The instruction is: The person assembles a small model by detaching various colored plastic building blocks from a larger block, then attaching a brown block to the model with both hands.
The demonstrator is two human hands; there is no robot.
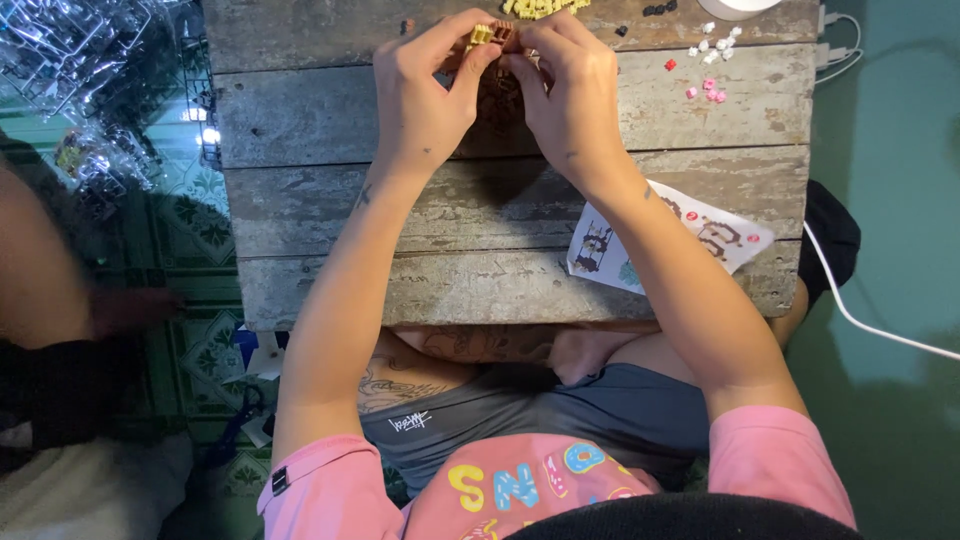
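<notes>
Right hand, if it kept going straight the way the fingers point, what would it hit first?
Probably the small brick model pinched between the right hand and the left hand; just beyond lie yellow bricks.

Printed sheet (pixel 715 240): lies flat on the wooden table (pixel 480 290) at its near right edge, partly hidden under the right forearm. White paper, irregular outline, bearing small brown and dark pictures and red dots.

Clear plastic wrapping (pixel 90 90): crumpled, shiny, off the table's far left corner. Contents cannot be told.

pink short sleeves, grey shorts, tattoos
</notes>
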